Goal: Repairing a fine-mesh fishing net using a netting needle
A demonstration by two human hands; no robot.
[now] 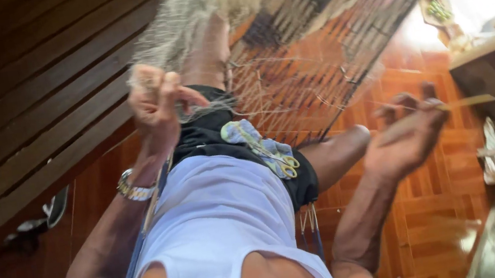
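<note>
Warm parquet flooring (429,197) and dark plank walling (28,113) frame a seated person in a white sleeveless top (215,229), scissors (284,165) lying on the lap. Left hand (154,104), a watch (134,190) at its wrist, is closed, pinching fine fishing net (221,5) that hangs from above. Right hand (407,135), blurred, seems to grip a thin flat netting needle (464,102), far right of the net.
</note>
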